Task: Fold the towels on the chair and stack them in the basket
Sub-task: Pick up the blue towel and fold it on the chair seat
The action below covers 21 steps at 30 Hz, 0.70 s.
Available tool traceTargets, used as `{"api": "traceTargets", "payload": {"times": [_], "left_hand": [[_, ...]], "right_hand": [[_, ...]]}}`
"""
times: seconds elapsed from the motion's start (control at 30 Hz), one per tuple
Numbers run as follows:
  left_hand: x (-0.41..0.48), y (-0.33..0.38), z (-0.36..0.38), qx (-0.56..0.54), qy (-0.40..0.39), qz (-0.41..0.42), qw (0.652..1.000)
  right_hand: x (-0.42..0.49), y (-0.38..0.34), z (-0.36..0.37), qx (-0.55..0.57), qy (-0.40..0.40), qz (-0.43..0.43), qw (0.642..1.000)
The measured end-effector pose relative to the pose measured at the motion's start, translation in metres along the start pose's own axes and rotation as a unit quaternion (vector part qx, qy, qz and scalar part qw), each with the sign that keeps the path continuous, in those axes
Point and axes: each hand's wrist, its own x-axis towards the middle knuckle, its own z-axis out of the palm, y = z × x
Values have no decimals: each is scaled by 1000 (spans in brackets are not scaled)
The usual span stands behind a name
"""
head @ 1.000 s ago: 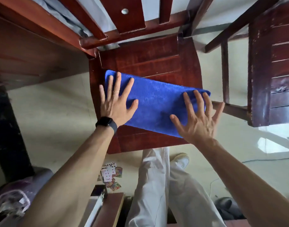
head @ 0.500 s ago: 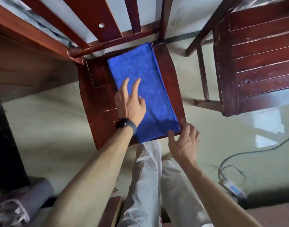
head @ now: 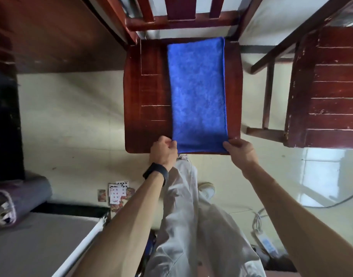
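One blue towel [head: 197,92], folded to a long strip, lies lengthwise on the chair seat [head: 149,92], turned from its crosswise lie of a second ago. The left hand [head: 163,150], lately flat on the cloth, now pinches the near left corner; the right hand [head: 240,150] pinches the near right corner. Judged: the next fold, near edge to far, is ready. No basket in view.

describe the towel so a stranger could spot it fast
Find the dark red wooden chair at centre. A long towel lies on its seat, near corners pinched by left hand and right hand. Against the wood, it stands out bright blue.
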Motion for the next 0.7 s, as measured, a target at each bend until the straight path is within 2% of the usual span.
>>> {"api": "traceTargets", "payload": {"times": [0.13,0.3,0.47,0.7], "left_hand": [[-12,0,-7,-137,-30,-43,989],[-46,-3,-23,-217,-53,-64,973],[-84,-19,-47,-230,-125,-69,963],[-102,-8,-98,-196,-266,-122,936]], "right_hand": [[-12,3,6,51,-4,4,999],[-51,12,5,127,-20,27,991],[-104,26,-8,132,-19,20,991],[-136,23,-33,117,-115,-34,986]]}}
